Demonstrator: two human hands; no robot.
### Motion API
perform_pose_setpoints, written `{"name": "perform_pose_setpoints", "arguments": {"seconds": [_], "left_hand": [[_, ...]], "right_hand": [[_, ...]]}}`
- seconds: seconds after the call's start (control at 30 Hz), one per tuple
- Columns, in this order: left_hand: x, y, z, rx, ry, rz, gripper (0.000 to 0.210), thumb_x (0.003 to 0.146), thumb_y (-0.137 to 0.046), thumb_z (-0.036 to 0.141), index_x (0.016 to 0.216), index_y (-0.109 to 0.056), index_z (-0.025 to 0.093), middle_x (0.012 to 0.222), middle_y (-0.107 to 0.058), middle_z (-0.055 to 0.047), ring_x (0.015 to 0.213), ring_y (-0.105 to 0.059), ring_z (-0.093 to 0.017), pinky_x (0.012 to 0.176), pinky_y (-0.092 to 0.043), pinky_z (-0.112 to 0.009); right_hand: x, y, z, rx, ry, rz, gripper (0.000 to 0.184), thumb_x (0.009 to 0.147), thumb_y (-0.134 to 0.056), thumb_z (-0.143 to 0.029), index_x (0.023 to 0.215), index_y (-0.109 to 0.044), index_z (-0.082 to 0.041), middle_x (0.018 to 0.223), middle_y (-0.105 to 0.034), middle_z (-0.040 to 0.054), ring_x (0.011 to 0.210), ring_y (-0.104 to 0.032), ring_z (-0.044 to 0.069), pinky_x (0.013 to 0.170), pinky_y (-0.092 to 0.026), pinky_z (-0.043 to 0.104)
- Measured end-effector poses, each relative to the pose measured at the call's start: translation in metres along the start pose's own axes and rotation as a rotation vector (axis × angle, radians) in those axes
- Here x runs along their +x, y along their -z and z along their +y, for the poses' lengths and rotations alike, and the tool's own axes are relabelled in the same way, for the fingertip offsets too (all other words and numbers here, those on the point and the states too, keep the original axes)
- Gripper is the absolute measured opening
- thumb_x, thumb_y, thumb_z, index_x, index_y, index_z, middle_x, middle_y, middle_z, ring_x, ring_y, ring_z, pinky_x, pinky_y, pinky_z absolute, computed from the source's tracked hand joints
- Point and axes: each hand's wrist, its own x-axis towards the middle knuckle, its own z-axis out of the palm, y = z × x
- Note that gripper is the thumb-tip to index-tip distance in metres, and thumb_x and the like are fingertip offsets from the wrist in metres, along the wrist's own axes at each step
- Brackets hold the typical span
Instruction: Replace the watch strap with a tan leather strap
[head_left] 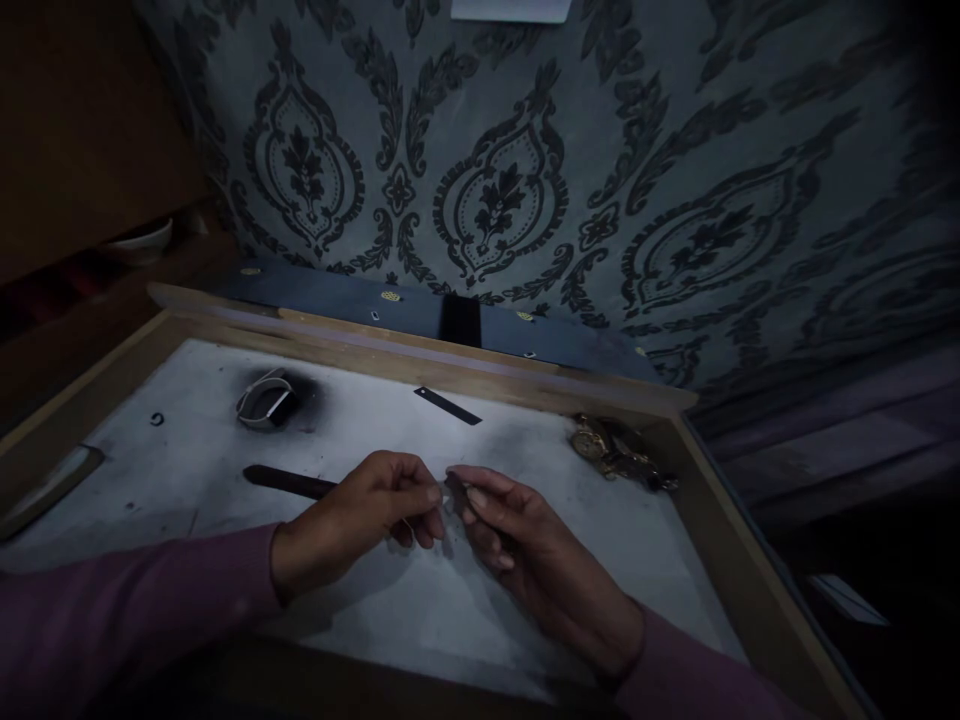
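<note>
A dim, wood-framed work tray with a pale, sooty surface [187,470] sits below dark damask wallpaper [600,150]. At its near centre, the left hand [360,515] and right hand [525,550] meet fingertip to fingertip, pinching a tiny pale piece [450,497], perhaps metal. A dark slender tool handle [289,482] lies just left; a brassy watch part [615,450] rests far right.

The tiny piece [450,497] pinched between both hands is too small to identify, perhaps metal.
</note>
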Motion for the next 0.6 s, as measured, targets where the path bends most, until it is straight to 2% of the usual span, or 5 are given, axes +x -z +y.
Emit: {"name": "perform_pose_setpoints", "arguments": {"seconds": [0.17, 0.27, 0.47, 0.6], "left_hand": [[-0.0001, -0.0018, 0.0005, -0.002, 0.015, 0.028, 0.022, 0.075, -0.068, 0.033, 0.072, -0.056, 0.015, 0.060, -0.064, 0.001, 0.048, -0.053, -0.008, 0.047, -0.033, -0.021], [0.0012, -0.0022, -0.0020, -0.020, -0.004, 0.031, 0.024, 0.073, -0.068, 0.035, 0.071, -0.056, 0.015, 0.059, -0.063, 0.000, 0.046, -0.052, -0.008, 0.045, -0.033, -0.020], [0.0038, -0.0007, -0.0055, -0.127, -0.023, -0.034, 0.028, 0.068, -0.074, 0.035, 0.076, -0.057, 0.014, 0.062, -0.067, -0.002, 0.052, -0.058, -0.010, 0.049, -0.039, -0.021], [0.0020, -0.0003, -0.0042, -0.149, -0.070, -0.063, 0.027, 0.071, -0.074, 0.030, 0.085, -0.056, 0.015, 0.068, -0.070, -0.003, 0.061, -0.065, -0.013, 0.057, -0.044, -0.023]], "right_hand": [[-0.0008, 0.0022, 0.0060, -0.341, 0.235, 0.016, 0.037, 0.075, -0.078, -0.040, 0.102, -0.070, -0.017, 0.057, -0.054, -0.0046, 0.045, -0.044, 0.006, 0.040, -0.029, 0.017], [-0.0017, 0.0028, 0.0076, -0.500, 0.312, 0.003, 0.036, 0.079, -0.073, -0.041, 0.105, -0.069, -0.017, 0.055, -0.052, -0.0048, 0.046, -0.046, 0.008, 0.042, -0.033, 0.019], [-0.0008, 0.0047, 0.0056, -0.538, 0.342, 0.010, 0.032, 0.082, -0.069, -0.040, 0.105, -0.068, -0.018, 0.055, -0.050, -0.0053, 0.046, -0.046, 0.008, 0.042, -0.034, 0.019], [-0.0005, 0.0066, 0.0054, -0.550, 0.359, -0.025, 0.031, 0.083, -0.068, -0.039, 0.106, -0.068, -0.018, 0.058, -0.051, -0.0047, 0.047, -0.046, 0.008, 0.043, -0.035, 0.020]]}}
